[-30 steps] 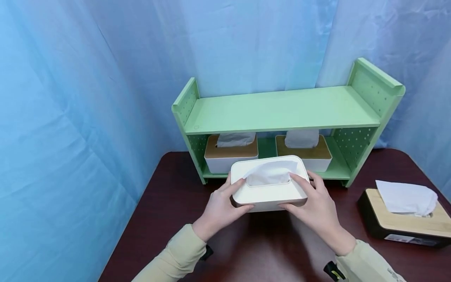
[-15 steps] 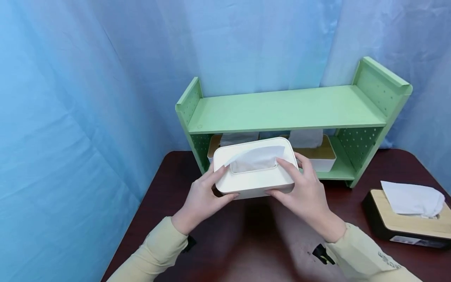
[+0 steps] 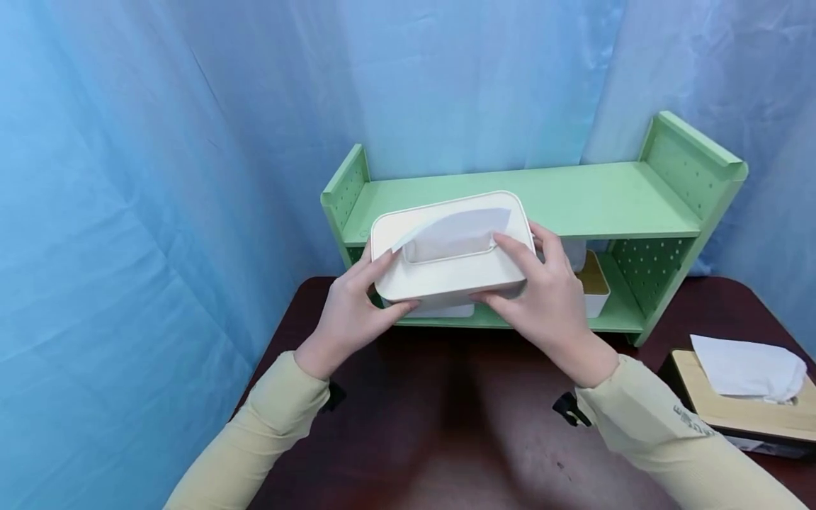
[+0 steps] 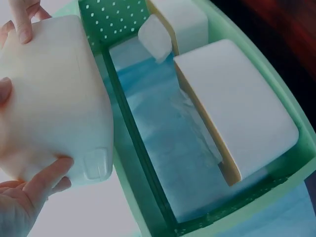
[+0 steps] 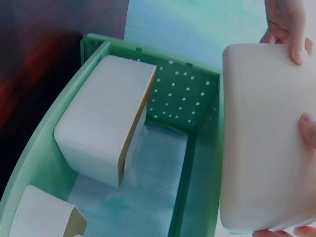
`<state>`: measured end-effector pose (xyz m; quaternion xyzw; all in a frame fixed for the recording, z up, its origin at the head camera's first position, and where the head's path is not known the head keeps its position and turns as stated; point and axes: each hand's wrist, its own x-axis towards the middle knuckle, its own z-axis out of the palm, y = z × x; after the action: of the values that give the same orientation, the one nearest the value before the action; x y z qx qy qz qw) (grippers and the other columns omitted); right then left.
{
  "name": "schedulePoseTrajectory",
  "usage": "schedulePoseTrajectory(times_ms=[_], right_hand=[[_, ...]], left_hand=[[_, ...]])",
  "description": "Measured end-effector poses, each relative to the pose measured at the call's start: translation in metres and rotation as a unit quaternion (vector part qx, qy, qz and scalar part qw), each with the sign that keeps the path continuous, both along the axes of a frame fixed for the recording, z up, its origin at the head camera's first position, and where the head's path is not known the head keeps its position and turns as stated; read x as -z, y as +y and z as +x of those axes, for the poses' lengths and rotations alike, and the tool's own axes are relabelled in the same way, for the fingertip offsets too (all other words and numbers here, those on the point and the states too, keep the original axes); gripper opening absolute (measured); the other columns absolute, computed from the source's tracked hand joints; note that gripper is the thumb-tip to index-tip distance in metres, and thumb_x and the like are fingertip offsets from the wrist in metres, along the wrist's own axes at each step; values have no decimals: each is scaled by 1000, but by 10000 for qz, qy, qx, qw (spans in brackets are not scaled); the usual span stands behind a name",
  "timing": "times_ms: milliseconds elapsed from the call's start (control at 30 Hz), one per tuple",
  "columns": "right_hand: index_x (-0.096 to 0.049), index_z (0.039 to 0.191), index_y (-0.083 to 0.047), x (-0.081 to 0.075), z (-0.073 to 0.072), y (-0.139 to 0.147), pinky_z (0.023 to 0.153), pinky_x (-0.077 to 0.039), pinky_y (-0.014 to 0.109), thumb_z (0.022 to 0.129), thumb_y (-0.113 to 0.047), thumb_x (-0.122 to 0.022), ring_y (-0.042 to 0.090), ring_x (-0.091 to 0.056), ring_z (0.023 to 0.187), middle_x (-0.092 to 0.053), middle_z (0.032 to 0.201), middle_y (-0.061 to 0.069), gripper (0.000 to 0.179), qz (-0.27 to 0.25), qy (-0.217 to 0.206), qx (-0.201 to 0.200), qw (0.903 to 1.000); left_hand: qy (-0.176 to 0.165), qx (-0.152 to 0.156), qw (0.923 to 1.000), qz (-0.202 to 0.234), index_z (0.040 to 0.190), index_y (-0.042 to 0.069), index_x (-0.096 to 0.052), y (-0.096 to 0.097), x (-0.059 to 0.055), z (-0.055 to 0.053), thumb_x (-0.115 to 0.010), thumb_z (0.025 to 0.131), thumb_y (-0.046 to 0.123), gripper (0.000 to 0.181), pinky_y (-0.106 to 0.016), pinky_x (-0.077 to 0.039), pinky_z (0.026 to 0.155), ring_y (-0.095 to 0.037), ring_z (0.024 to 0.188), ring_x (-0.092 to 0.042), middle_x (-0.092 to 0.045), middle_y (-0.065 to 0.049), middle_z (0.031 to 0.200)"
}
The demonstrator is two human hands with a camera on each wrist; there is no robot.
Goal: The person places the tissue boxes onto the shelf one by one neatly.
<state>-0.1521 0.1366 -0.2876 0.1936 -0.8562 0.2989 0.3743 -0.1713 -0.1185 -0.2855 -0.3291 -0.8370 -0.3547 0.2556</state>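
A white tissue box (image 3: 440, 280) with a white tissue sticking out of its slot is held in the air, tilted. My left hand (image 3: 350, 308) grips its left end, fingers on the lid and thumb on the front side. At the other end my right hand (image 3: 545, 301) holds it the same way. Behind stands a green shelf (image 3: 593, 202), whose top board the box partly covers in the head view. Inside its lower level are two white tissue boxes with wood-coloured lids, the left one (image 4: 237, 98) mostly hidden from the head camera, the right one (image 3: 596, 287) partly.
To the right on the dark red-brown table (image 3: 510, 439) lies a black tissue box (image 3: 746, 404) with a light wood lid. Raised side panels (image 3: 695, 145) bound the shelf's top board. Blue curtains (image 3: 255, 177) hang behind and at the left.
Both hands have raised the white tissue box from in front of the lower level to the height of the top board, shifting it somewhat left. The head view has shifted slightly.
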Motion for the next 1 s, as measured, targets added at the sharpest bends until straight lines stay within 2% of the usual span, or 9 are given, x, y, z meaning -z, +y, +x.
schedulePoseTrajectory(times_ms=[167,333,433,533,667,767,900,1000], right_hand=[[-58,125,-9,1,-13,-1,69,-49,53,58,-15,-91,40,-49,108,-39,136,27,75,-113,-145,-36,9998],[-59,124,-11,-1,-25,-1,69,-48,54,58,-19,-91,41,-50,108,-40,136,27,74,-166,-149,25,9997],[-59,126,-12,-7,-29,1,71,-48,55,60,-20,-91,42,-51,109,-40,137,26,73,-170,-368,10,9992],[-58,129,-11,-17,-33,6,73,-49,53,66,-17,-87,43,-51,111,-37,139,26,70,-116,-745,-202,9969],[-55,133,-10,-33,-40,14,73,-51,49,74,-16,-82,40,-51,109,-33,140,24,66,-47,-1360,-557,9891],[-51,136,-11,-43,-46,19,79,-48,50,77,-18,-80,40,-46,113,-31,141,24,66,-23,-1856,-779,9795],[-45,142,-13,-49,-55,22,89,-40,56,80,-22,-77,41,-38,121,-26,144,25,70,56,-2393,-974,9660],[-41,144,-15,-53,-63,21,92,-38,58,83,-24,-74,41,-36,124,-25,146,24,71,119,-2507,-1001,9628]], left_hand=[[-135,-75,9999,60,134,4,-54,0,-2,-13,-84,71,16,71,-38,-51,89,-29,134,-41,-40,-20,146],[-265,-277,9993,34,133,2,-54,1,-6,-21,-84,71,18,71,-43,-45,98,-34,137,-34,-48,-21,140],[-409,-400,9983,-118,134,2,-52,2,-11,-25,-82,74,21,70,-46,-42,102,-36,139,-30,-50,-20,138],[-656,-371,9971,-134,138,5,-49,2,-17,-31,-80,76,21,71,-46,-41,102,-34,139,-31,-42,-19,145],[-1154,-242,9930,5,143,12,-43,1,-26,-40,-77,80,21,72,-46,-40,102,-27,140,-30,-30,-14,153],[-1472,-238,9888,-19,145,16,-40,1,-31,-45,-74,83,24,72,-47,-35,106,-26,143,-23,-27,-11,154],[-1740,-366,9839,-189,146,18,-38,-1,-35,-51,-71,85,28,70,-50,-27,111,-28,146,-15,-28,-9,154],[-1808,-487,9820,-245,147,19,-37,-3,-40,-59,-70,86,29,70,-50,-24,113,-27,146,-14,-30,-6,154]])
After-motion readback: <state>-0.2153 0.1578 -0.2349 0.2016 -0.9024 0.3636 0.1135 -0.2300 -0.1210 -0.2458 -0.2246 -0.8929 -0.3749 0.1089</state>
